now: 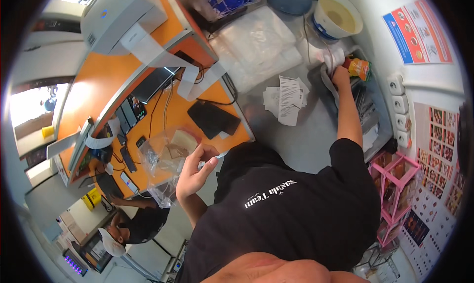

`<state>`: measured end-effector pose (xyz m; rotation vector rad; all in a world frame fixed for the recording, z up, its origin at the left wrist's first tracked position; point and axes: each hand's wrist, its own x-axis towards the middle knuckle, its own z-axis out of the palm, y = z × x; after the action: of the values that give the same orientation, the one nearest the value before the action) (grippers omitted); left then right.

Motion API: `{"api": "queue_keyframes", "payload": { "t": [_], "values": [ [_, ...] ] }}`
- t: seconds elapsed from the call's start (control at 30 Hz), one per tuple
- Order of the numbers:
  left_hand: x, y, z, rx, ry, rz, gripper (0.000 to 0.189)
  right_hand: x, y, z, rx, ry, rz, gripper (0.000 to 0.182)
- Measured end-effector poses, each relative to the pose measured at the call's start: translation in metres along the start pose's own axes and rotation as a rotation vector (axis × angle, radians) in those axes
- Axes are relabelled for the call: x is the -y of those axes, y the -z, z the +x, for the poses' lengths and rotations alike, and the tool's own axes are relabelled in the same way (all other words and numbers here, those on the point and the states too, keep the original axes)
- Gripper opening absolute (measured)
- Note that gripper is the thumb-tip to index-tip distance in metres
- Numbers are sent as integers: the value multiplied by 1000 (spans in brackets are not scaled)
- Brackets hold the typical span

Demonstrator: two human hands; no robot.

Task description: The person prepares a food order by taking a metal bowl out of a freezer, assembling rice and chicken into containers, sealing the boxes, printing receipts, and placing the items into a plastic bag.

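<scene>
My left hand (196, 168) is raised near the orange desk's edge, fingers bent and thumb apart; a small pale thing shows by its fingers, and whether it is held is unclear. Beside it on the desk lies a clear plastic bag (152, 157). My right hand (340, 77) reaches to a grey, flexible item (325, 79) at the edge of a grey bin (385, 135); its fingertips are hidden. An orange and green packet (359, 69) is next to that hand. Printed paper slips (289, 99) lie on the grey counter (307, 146), left of the bin.
The orange desk (237, 129) holds several phones (127, 114), cables and a black pouch (213, 118). A white printer (118, 20) trails a paper strip. Stacked clear plastic bags (259, 46) and a white bucket (337, 16) stand beyond. Another person (137, 223) is at lower left.
</scene>
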<state>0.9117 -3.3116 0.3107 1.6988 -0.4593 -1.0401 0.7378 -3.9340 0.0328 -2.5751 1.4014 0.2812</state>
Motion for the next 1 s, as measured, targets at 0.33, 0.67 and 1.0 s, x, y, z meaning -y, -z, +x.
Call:
{"api": "queue_keyframes", "payload": {
  "t": [0.33,0.67,1.0],
  "values": [
    [25,2,-9,80,36,-161,26,-19,29,2,-40,-153,-94,32],
    [26,-120,124,137,136,-482,46,176,131,-257,117,229,853,24],
    [99,-101,87,0,62,-360,48,-97,28,-244,-473,-210,558,30]
  ]
}}
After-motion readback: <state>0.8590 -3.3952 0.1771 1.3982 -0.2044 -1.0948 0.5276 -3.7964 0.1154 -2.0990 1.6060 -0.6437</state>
